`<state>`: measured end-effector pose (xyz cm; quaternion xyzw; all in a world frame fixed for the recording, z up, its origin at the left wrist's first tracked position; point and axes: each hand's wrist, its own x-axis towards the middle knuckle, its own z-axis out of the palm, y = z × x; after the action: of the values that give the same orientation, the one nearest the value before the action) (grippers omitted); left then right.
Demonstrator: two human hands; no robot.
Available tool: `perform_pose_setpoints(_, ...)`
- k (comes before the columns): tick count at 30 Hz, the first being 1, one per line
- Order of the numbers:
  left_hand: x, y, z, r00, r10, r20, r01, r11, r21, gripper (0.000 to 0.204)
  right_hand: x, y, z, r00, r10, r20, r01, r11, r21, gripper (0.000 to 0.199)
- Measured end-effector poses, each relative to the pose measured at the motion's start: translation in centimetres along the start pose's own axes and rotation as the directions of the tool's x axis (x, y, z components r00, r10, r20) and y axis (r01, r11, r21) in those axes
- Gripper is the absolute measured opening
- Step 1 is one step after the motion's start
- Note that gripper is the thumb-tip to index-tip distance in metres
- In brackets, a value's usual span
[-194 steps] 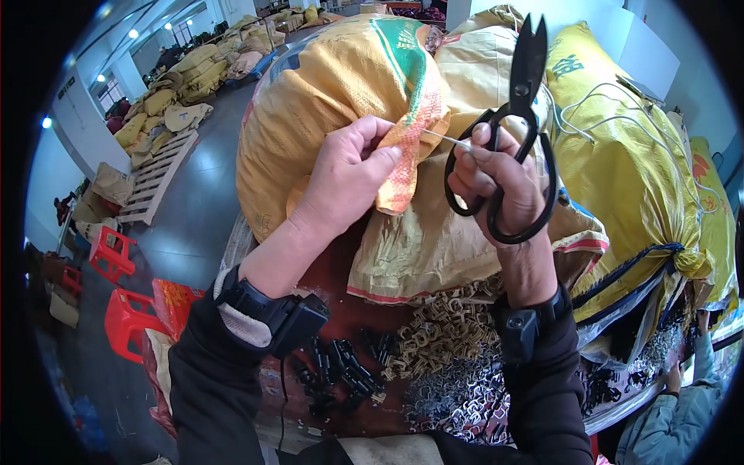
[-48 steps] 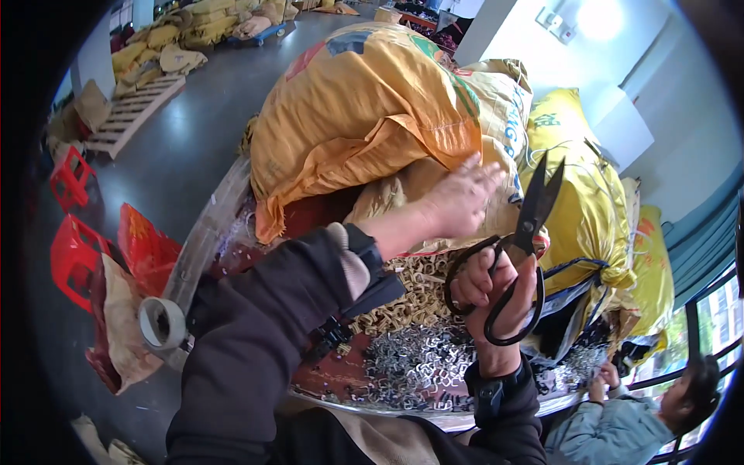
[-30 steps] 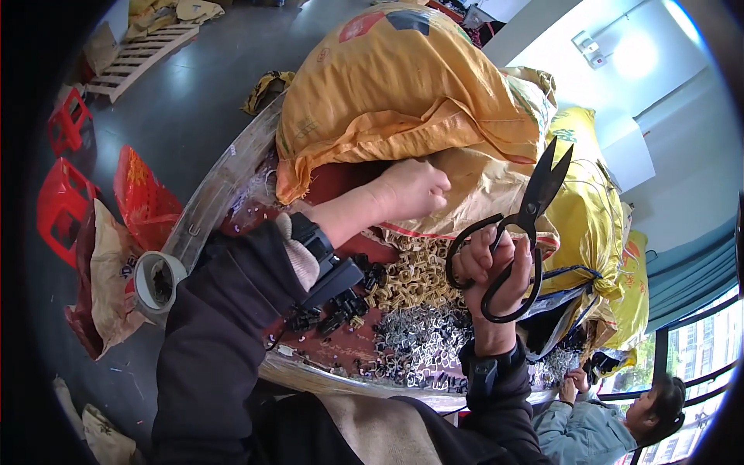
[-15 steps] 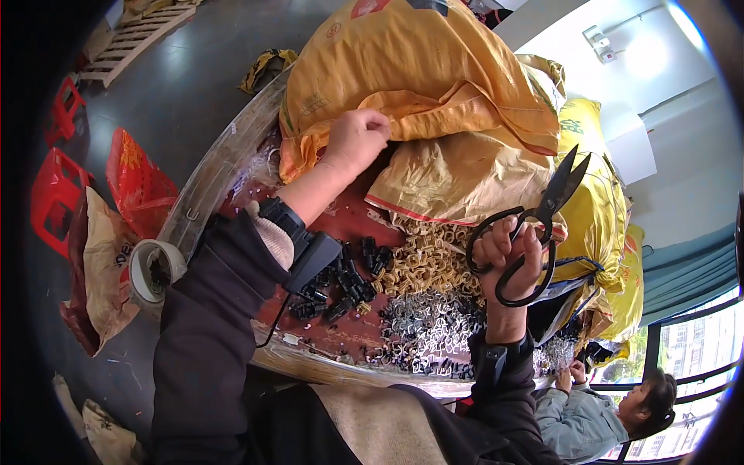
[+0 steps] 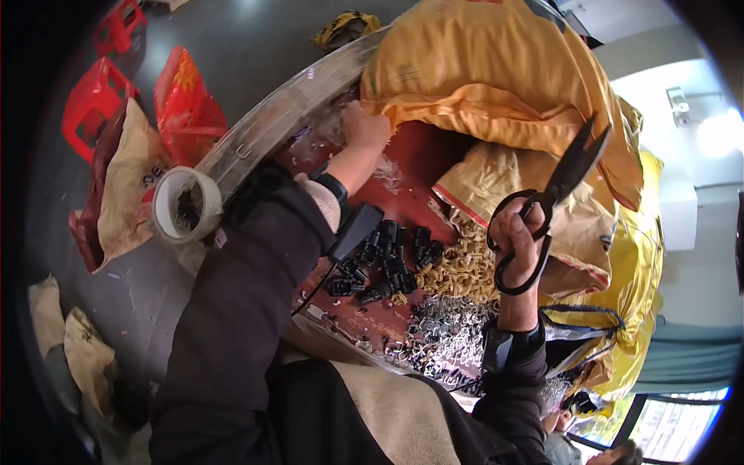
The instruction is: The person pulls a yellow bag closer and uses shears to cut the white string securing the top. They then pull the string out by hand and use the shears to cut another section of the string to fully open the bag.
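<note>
My left hand is closed on the lower left corner of a big, bulging orange woven sack. The sack's open-looking hem hangs over the red work surface, with a dark gap beneath it. In my right hand are black-handled scissors, my fingers through the loops. Their blades point up and away to the right, slightly apart, in front of the orange sack. Under them lies a tan sack with a red edge, and tan clip-like pieces spill out from its near side.
Black plastic parts and a pile of small silvery pieces lie nearer me. A wooden rim borders the surface. White tape roll, red stools and sacks stand left. Yellow sacks and another person are at right.
The view has swung, shifting the scene right. My left hand has moved from the sack's hem to its left corner, and the hem sits higher over the gap. The scissors stay in my right hand.
</note>
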<state>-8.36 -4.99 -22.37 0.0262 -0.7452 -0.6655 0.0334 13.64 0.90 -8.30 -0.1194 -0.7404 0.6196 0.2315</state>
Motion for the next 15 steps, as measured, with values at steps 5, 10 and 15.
perform_pose_setpoints(5, -0.7, -0.2, -0.3, 0.985, 0.104, 0.136, -0.121, 0.985, 0.124, 0.022, 1.4, 0.9, 1.6, 0.996, 0.072, 0.055, -0.063, 0.987, -0.149, 0.023)
perform_pose_setpoints(10, 1.7, -0.4, -1.2, 0.977, -0.147, 0.151, 0.11, 0.967, 0.231, 0.024, 2.1, 1.5, 2.2, 0.994, 0.095, 0.053, -0.086, 0.984, -0.155, 0.023)
perform_pose_setpoints(15, 3.5, -3.0, -0.6, 0.977, -0.164, 0.14, 0.144, 0.979, 0.142, 0.022, 2.7, 2.3, 2.6, 0.98, 0.162, 0.112, -0.145, 0.978, -0.151, 0.023)
